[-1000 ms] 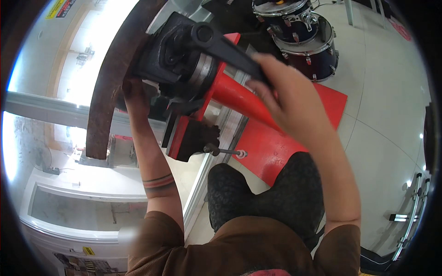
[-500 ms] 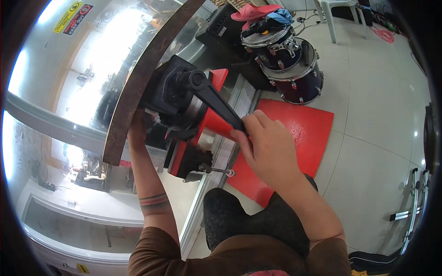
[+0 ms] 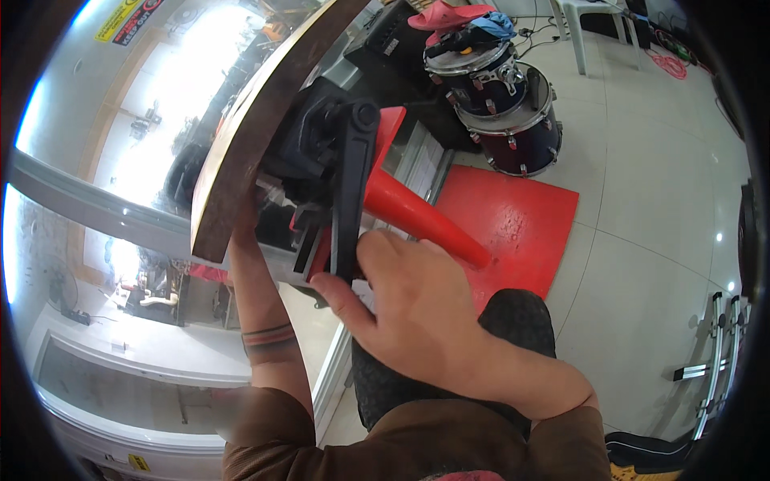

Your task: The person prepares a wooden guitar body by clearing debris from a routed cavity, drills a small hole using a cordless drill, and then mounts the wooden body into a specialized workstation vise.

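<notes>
A black lever handle (image 3: 353, 188) slants down from its pivot on a black clamp-like mount (image 3: 309, 132). My right hand (image 3: 413, 301) grips the handle's lower end, thumb on one side and curled fingers on the other. Beside the mount runs a thick, curved brown panel (image 3: 257, 136) with a pale top face. My left hand (image 3: 245, 215) reaches under the panel's edge, close to the mount; its fingers are hidden. A red tapered leg (image 3: 425, 216) slopes down from below the mount onto a red board (image 3: 521, 228).
Two stacked drums (image 3: 505, 120) stand ahead, topped with a pink cap (image 3: 449, 16) and blue cloth. A black speaker box (image 3: 393, 52) is beside them. Glass panels with a metal rail (image 3: 96, 208) fill the left. A metal stand (image 3: 714, 361) lies at the right.
The lever has swung down and to the left, with my right hand moving along on its end. The brown panel has tilted, showing more of its pale face. My left arm stays nearly in place.
</notes>
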The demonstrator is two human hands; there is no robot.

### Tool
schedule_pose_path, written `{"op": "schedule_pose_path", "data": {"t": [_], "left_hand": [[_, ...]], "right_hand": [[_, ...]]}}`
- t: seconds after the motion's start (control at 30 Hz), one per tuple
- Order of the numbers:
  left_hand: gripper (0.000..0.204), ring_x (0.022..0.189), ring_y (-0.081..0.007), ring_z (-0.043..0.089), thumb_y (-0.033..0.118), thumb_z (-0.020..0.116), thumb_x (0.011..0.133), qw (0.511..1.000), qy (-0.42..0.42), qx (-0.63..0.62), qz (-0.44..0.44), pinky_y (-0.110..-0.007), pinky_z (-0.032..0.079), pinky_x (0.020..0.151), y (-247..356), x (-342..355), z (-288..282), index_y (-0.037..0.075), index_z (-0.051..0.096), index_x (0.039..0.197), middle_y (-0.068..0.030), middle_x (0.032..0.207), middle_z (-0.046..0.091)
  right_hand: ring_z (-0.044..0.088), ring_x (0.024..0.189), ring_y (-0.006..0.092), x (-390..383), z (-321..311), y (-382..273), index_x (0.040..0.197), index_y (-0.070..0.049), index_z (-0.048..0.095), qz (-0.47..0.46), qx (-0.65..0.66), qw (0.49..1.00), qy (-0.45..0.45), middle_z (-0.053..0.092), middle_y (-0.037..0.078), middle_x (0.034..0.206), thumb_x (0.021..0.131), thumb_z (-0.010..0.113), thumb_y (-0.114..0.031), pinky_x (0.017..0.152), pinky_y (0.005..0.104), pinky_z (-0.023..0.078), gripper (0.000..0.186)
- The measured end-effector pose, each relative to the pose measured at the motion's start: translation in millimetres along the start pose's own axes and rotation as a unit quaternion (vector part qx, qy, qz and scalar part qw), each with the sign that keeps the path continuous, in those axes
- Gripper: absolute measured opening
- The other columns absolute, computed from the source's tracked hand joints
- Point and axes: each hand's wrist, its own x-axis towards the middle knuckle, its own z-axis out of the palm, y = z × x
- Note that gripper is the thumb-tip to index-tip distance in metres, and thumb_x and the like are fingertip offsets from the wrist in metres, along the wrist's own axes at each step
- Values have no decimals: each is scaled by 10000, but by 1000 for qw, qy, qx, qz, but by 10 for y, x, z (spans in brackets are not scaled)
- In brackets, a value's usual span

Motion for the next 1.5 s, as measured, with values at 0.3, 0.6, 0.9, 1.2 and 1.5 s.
{"op": "schedule_pose_path", "data": {"t": [0.3,0.6,0.9,1.2,1.5], "left_hand": [[429,1207,-206,584,59,614,940,956,31,-230,-177,-350,443,1066,-814,-65,-62,-34,579,1358,-114,1297,619],[311,1051,-160,593,18,707,900,968,-7,-241,-77,-318,480,951,-920,-150,47,3,624,1199,-66,1119,620],[328,1021,-149,666,176,845,900,988,-37,-138,-64,-336,510,955,-522,-124,-34,15,720,1157,-52,1068,731],[503,1037,-217,695,63,891,838,970,50,-200,-126,-376,587,880,-390,-171,106,17,676,1291,-121,1130,749],[333,1034,-219,711,16,825,859,932,-4,-358,-61,-377,580,896,-328,-138,56,29,717,1174,-90,1075,767]], "right_hand": [[589,779,328,-37,-38,-24,1025,-13,578,-2,27,998,-59,580,110,859,893,804,-342,684,456,455,420],[614,840,302,11,4,236,1026,-31,596,-167,-136,976,-26,603,101,910,834,852,-358,793,414,483,458],[696,1033,259,482,-66,194,1140,-45,658,-479,-250,830,141,656,130,1192,769,926,-436,1005,430,576,601],[665,1074,227,505,24,-20,1173,31,627,-453,-260,834,178,640,156,1187,924,834,-191,947,336,588,392],[689,995,161,661,-87,-151,1197,-13,615,-382,-114,896,193,712,93,1150,939,831,-238,884,276,581,404]]}}
